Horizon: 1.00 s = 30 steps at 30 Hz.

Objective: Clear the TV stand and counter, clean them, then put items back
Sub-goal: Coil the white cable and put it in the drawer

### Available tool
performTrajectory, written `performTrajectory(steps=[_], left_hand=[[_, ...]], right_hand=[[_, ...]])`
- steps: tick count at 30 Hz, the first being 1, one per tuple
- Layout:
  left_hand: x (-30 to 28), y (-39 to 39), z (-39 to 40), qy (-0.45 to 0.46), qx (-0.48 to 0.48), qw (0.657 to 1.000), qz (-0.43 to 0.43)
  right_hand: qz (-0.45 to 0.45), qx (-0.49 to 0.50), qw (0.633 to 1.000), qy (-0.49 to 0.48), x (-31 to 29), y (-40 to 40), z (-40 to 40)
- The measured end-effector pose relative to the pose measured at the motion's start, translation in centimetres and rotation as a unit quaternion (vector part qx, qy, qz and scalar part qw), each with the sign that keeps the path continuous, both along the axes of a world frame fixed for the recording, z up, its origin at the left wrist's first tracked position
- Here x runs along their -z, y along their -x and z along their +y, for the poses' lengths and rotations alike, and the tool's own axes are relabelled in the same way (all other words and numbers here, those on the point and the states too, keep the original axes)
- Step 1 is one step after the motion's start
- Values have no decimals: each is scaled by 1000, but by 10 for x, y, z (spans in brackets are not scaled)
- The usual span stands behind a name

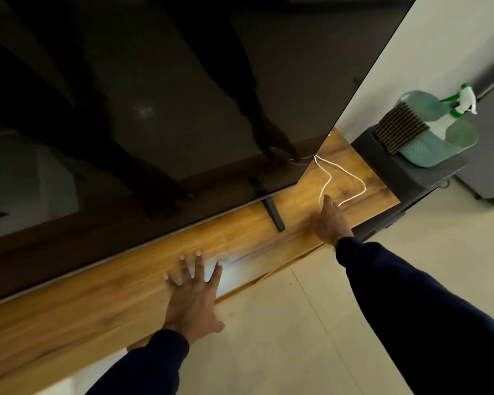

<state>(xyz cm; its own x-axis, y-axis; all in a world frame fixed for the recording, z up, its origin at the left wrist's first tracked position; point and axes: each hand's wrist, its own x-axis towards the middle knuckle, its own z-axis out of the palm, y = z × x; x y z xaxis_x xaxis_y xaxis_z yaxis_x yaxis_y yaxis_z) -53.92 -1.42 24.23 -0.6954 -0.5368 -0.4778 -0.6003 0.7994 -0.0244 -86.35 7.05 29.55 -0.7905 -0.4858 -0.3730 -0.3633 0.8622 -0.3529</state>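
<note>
A long wooden TV stand (103,297) runs from lower left to upper right under a large black TV (154,109). My left hand (193,292) lies flat on the stand's front edge with its fingers spread. My right hand (332,220) reaches further right across the stand, by the TV's black foot (274,213), and its fingertips are at a loop of white cable (344,178). Whether it holds the cable I cannot tell. The cable runs back behind the TV's corner.
A dark side cabinet (405,178) stands at the stand's right end. On it sit a green basket (439,149), a stack of dark ribbed mats (399,129) and a white spray bottle with a green trigger (459,104). Pale floor tiles (297,337) lie below.
</note>
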Motion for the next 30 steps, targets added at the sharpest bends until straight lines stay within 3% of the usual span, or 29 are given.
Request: performTrajectory(steps=[7, 16, 20, 24, 30], left_hand=[[-3, 4, -1, -26, -8, 999, -17], [-47, 8, -15, -147, -58, 985, -66], [-101, -3, 1, -219, -74, 972, 32], [-156, -27, 21, -364, -198, 885, 213], [-242, -103, 65, -508, -337, 721, 330]], right_hand=[[131, -60, 989, -47, 27, -7, 11], [92, -39, 993, 55, -4, -74, 49], [81, -42, 991, 103, -41, -127, 63], [50, -36, 983, 172, -93, -201, 75], [-2, -43, 959, 281, -171, -348, 94]])
